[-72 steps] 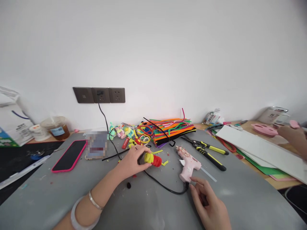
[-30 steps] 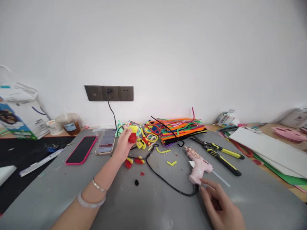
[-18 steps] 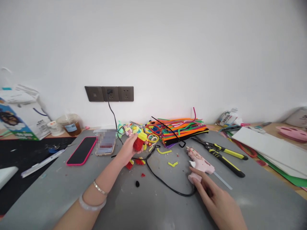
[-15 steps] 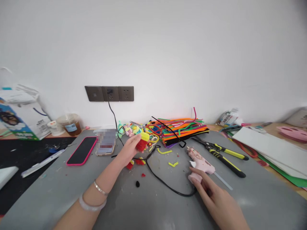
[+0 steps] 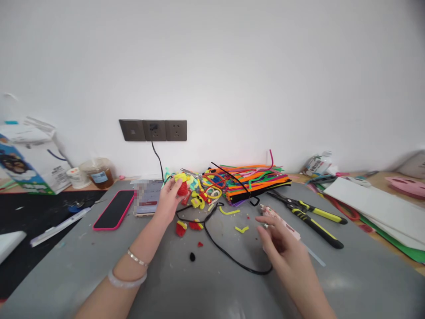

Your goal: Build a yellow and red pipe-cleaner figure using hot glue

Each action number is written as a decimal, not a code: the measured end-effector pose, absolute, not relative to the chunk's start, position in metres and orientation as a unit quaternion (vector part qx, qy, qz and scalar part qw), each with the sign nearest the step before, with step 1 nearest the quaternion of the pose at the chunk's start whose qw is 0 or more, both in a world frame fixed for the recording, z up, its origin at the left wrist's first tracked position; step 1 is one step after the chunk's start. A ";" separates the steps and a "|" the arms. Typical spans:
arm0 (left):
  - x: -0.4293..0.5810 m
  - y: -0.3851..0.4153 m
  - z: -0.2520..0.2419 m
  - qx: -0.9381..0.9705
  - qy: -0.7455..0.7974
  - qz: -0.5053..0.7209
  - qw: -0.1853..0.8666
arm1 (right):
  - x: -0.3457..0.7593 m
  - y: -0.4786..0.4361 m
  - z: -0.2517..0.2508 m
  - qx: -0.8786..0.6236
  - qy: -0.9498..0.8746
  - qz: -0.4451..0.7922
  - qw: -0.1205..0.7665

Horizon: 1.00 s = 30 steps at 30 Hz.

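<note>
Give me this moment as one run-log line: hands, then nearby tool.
Left hand: holds red-yellow piece | Right hand: at glue gun, fingers parted, contact unclear | Pliers: right of glue gun

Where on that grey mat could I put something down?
The near part of the grey mat: between left forearm and right hand, nearer than the black cord and small black piece; and left of that forearm, nearer than the pink-cased phone. Only specks show there. Crowded: the far side, with pipe cleaners, craft scraps and pliers.
</note>
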<state>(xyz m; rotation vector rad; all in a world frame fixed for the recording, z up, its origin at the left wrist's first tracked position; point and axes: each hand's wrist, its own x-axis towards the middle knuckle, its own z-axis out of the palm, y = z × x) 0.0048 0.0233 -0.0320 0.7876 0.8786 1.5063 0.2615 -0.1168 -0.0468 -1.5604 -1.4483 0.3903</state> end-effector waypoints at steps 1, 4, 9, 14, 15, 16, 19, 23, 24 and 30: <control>0.004 0.023 -0.032 0.337 0.376 0.639 0.580 | 0.254 -0.112 -0.041 -0.627 -0.609 0.176 0.453; 0.008 0.020 -0.032 0.346 0.376 0.622 0.594 | 0.244 -0.104 -0.027 -0.607 -0.643 0.232 0.404; 0.020 0.009 -0.028 0.370 0.363 0.601 0.608 | 0.288 -0.112 -0.027 -0.667 -0.621 0.283 0.301; 0.028 0.001 -0.029 0.420 0.310 0.585 0.621 | 0.331 -0.127 -0.041 -0.727 -0.552 0.356 0.202; 0.029 0.000 -0.030 0.427 0.306 0.575 0.628 | 0.332 -0.129 -0.043 -0.724 -0.544 0.373 0.200; 0.029 -0.001 -0.029 0.433 0.303 0.561 0.637 | 0.329 -0.130 -0.045 -0.720 -0.542 0.386 0.198; 0.029 -0.005 -0.027 0.444 0.291 0.510 0.677 | 0.316 -0.130 -0.049 -0.713 -0.552 0.387 0.191; 0.030 -0.010 -0.023 0.448 0.285 0.460 0.712 | 0.305 -0.133 -0.055 -0.714 -0.547 0.375 0.224; 0.030 -0.011 -0.023 0.447 0.286 0.455 0.715 | 0.305 -0.135 -0.058 -0.715 -0.539 0.371 0.244; 0.032 -0.009 -0.023 0.425 0.276 0.450 0.735 | 0.310 -0.152 -0.080 -0.700 -0.477 0.363 0.389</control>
